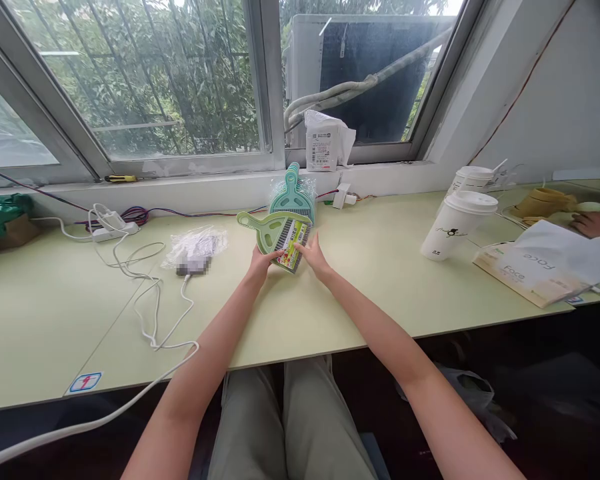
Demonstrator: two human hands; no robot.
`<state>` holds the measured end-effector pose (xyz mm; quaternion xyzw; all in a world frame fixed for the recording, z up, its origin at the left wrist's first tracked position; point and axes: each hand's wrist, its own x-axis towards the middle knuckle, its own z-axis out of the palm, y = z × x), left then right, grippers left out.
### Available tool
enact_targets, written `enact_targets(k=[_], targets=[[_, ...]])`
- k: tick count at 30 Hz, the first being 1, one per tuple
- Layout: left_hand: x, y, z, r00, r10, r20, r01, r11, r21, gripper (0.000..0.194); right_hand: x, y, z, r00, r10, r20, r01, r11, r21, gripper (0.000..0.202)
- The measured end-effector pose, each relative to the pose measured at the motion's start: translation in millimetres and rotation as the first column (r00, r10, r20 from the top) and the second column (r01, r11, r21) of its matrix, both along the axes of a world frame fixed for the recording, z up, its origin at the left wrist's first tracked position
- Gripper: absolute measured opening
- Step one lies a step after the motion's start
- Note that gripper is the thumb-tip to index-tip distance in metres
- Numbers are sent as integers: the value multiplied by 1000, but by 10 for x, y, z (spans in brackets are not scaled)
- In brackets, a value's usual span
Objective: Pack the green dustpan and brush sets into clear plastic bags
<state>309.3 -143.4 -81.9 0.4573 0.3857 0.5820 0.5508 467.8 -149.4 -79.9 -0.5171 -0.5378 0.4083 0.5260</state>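
Observation:
A light green dustpan with a small brush nested in it is held above the table, its handle pointing to the upper left. A yellow-green printed label covers part of the bristles. My left hand grips the lower left edge, thumb over the front. On the opposite side, my right hand is closed at the edge with its thumb by the label; its other fingers are partly hidden. Just behind stands a stack of teal dustpans in clear plastic, against the window wall.
White cables and a power strip lie left, near crumpled clear plastic. To the right are white lidded cups, a tissue pack and another person's hand. A white package rests on the sill.

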Motion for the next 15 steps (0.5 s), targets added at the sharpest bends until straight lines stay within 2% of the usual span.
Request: enact_targets(k=[2, 4, 6, 8, 10, 11, 13, 15], targets=[[-3, -3, 4, 1000, -17, -7, 17, 1000, -8, 71, -12, 8, -3, 955, 110, -275, -135, 988, -77, 44], [-11, 2, 18, 998, -58, -30, 57, 998, -22, 68, -16, 21, -11, 890, 124, -440, -184, 978, -97, 30], [-41, 21, 51, 992, -94, -85, 91, 995, -39, 57, -7, 34, -17, 853, 86, -515, -169, 979, -115, 23], [-116, 55, 99, 982, -52, -181, 49, 999, -21, 45, 19, 45, -21, 838, 53, -543, -146, 981, -129, 22], [-253, 96, 145, 938, 117, -327, -92, 992, 91, 39, 59, 52, -23, 833, 39, -552, -124, 985, -118, 24], [-342, 116, 159, 886, 237, -400, -178, 968, 178, 35, 81, 55, -24, 831, 42, -554, -120, 987, -105, 25], [-536, 146, 157, 736, 457, -499, -315, 884, 345, 24, 121, 56, -26, 830, 57, -555, -122, 989, -81, 26], [-700, 160, 110, 624, 557, -548, -388, 830, 402, 18, 148, 54, -26, 829, 66, -555, -126, 990, -71, 27]])
